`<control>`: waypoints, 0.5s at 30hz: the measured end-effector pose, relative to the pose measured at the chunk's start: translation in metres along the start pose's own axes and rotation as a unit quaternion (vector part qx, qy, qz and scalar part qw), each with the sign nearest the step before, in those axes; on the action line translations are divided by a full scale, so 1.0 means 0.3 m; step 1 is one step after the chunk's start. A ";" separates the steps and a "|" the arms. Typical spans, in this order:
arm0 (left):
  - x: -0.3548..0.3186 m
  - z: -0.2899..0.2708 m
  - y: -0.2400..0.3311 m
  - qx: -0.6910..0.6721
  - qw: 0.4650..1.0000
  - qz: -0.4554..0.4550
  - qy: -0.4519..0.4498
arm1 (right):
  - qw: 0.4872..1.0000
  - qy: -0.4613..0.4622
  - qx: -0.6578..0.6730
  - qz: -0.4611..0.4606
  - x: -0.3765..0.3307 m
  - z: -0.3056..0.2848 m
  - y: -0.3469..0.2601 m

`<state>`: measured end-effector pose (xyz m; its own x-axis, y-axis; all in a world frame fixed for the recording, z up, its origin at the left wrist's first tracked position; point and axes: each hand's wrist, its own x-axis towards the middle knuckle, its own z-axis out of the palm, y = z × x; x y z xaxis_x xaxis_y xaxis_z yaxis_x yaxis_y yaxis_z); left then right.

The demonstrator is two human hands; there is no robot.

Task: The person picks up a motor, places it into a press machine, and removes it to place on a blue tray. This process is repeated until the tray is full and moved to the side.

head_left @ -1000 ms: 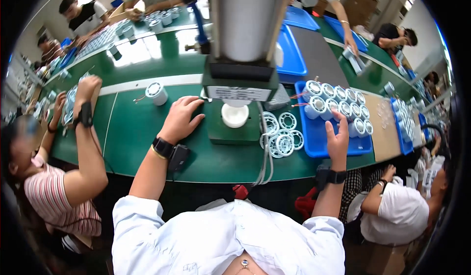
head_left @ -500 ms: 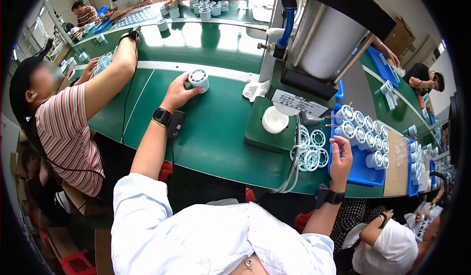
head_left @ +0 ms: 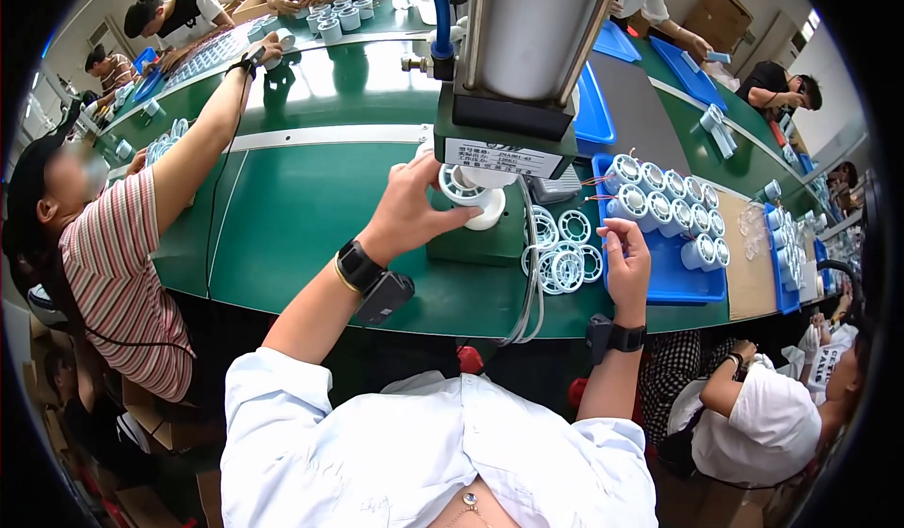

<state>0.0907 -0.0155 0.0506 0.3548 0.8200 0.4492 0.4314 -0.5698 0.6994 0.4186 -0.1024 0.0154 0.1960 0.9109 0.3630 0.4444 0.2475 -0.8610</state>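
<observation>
A long green counter (head_left: 292, 236) ran through a crowded workshop. The left hand (head_left: 414, 210) gripped a white round spool (head_left: 468, 192), ribbed like a small wheel, at the base of a grey press (head_left: 527, 48). A white rectangular label (head_left: 504, 157) sat on the press's green body. The right hand (head_left: 626, 257) hung loosely curled, holding nothing, at a blue tray (head_left: 673, 278) of white coils (head_left: 664, 194). Brown cardboard boxes (head_left: 720, 15) stood in the far corner.

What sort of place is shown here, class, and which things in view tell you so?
Most likely a factory assembly line: long green workbenches, a grey cylinder press on a green base, blue plastic trays of white round spools, and several seated workers.
</observation>
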 end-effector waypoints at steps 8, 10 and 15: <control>0.014 0.034 0.016 0.099 0.994 -0.024 -0.045 | 1.000 0.008 0.012 0.000 0.008 0.016 -0.019; 0.014 0.033 0.015 0.089 0.996 -0.010 -0.030 | 1.000 0.004 0.009 0.004 0.020 0.024 -0.041; -0.001 0.016 0.019 0.116 0.992 -0.017 -0.051 | 0.980 -0.067 -0.151 -0.114 0.092 0.116 -0.104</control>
<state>0.0969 -0.0194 0.0519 0.4136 0.8361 0.3603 0.6204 -0.5485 0.5606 0.3797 -0.0733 0.0400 -0.0461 0.8838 0.4655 0.7054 0.3588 -0.6113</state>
